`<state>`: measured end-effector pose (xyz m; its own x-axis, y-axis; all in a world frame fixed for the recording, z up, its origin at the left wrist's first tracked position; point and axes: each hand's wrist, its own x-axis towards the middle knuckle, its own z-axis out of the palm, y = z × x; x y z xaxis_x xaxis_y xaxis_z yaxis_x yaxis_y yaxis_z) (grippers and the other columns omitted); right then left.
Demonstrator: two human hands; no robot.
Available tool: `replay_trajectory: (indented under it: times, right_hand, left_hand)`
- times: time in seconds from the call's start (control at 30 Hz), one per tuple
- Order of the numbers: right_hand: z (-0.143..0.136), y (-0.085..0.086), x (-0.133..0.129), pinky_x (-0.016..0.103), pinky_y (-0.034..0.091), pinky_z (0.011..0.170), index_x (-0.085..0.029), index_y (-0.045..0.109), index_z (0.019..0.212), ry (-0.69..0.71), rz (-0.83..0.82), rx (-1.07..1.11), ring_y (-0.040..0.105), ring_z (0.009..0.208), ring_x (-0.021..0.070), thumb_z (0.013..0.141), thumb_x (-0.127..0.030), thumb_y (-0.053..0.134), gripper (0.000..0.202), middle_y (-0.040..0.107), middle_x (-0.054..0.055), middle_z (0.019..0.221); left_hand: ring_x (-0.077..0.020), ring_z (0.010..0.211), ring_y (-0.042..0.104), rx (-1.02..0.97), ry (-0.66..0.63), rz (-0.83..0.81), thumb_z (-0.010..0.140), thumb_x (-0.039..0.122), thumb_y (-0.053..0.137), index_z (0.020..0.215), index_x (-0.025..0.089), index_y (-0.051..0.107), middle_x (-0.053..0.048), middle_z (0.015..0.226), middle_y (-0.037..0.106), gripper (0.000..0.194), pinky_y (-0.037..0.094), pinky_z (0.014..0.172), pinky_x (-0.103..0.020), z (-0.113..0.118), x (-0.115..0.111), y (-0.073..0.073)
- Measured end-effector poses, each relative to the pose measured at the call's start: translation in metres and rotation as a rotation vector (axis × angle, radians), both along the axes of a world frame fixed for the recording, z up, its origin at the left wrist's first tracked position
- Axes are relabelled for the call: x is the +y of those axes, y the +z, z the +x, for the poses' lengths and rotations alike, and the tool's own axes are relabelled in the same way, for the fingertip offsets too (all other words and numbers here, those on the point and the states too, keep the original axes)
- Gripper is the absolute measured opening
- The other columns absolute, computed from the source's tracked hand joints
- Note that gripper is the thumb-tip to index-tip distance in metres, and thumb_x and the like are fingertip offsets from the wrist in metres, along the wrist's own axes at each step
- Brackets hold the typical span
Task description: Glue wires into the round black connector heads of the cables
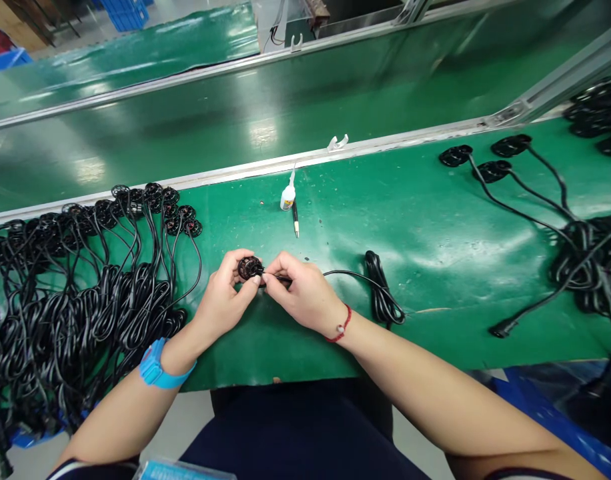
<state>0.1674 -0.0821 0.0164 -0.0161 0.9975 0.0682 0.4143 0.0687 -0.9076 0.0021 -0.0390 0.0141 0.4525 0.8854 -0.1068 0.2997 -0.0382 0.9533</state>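
Note:
In front of me, my left hand (230,291) is closed around a round black cable housing (250,267), its open side facing up. Fingers pinched, my right hand (299,288) grips the black cable (280,279) where it meets the housing. From there the cable runs right to its own coiled bundle (380,287) on the green table. Beyond my hands a small white glue bottle (287,196) with a thin nozzle stands upright. Beside it lies a black pen-like tool (295,220) with a pale tip. Fine parts inside the housing are too small to make out.
A large pile of coiled black cables (95,313) with round housings covers the table's left. At right lie more coiled cables (585,260) and loose black housings (491,171). A metal rail (385,141) with a white hook (338,143) edges the table's back.

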Motion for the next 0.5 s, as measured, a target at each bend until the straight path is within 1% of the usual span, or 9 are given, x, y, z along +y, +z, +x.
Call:
replay_trajectory:
  times: [0.13, 0.2, 0.37, 0.5]
  right_hand:
    - [-0.0023, -0.0010, -0.0013, 0.022, 0.040, 0.054, -0.021, 0.047, 0.079, -0.009, 0.073, -0.165, 0.058, 0.055, 0.0124, 0.086, -0.021, 0.048, 0.007, 0.063, 0.000, 0.067]
    - [-0.0033, -0.0016, -0.0019, 0.023, 0.039, 0.054, -0.021, 0.048, 0.079, -0.016, 0.105, -0.213, 0.058, 0.055, 0.0127, 0.086, -0.021, 0.047, 0.007, 0.064, 0.001, 0.067]
    - [-0.0037, -0.0029, -0.0024, 0.022, 0.040, 0.054, -0.021, 0.047, 0.080, -0.024, 0.141, -0.238, 0.058, 0.055, 0.0124, 0.087, -0.020, 0.046, 0.008, 0.064, 0.001, 0.067]
    - [-0.0040, -0.0021, -0.0025, 0.022, 0.039, 0.054, -0.022, 0.047, 0.078, -0.022, 0.151, -0.253, 0.054, 0.053, 0.0115, 0.088, -0.019, 0.045, 0.010, 0.062, 0.000, 0.065]
  left_hand:
    - [-0.0188, 0.090, 0.063, 0.165, 0.018, 0.130, 0.083, 0.023, 0.059, 0.112, 0.021, 0.050, -0.004, 0.099, 0.063, 0.031, 0.049, 0.078, -0.031, -0.0003, -0.0001, 0.0021]
    - [-0.0187, 0.087, 0.063, 0.199, 0.020, 0.143, 0.083, 0.023, 0.059, 0.111, 0.021, 0.050, -0.004, 0.097, 0.062, 0.030, 0.049, 0.077, -0.031, -0.0005, 0.0002, 0.0026]
    - [-0.0194, 0.091, 0.063, 0.147, 0.035, 0.075, 0.083, 0.024, 0.060, 0.111, 0.022, 0.050, -0.003, 0.096, 0.062, 0.030, 0.049, 0.080, -0.032, -0.0015, -0.0002, 0.0003]
    - [-0.0200, 0.099, 0.063, 0.042, 0.028, 0.008, 0.084, 0.023, 0.060, 0.113, 0.022, 0.048, -0.004, 0.103, 0.063, 0.031, 0.050, 0.084, -0.033, -0.0016, -0.0006, -0.0027]
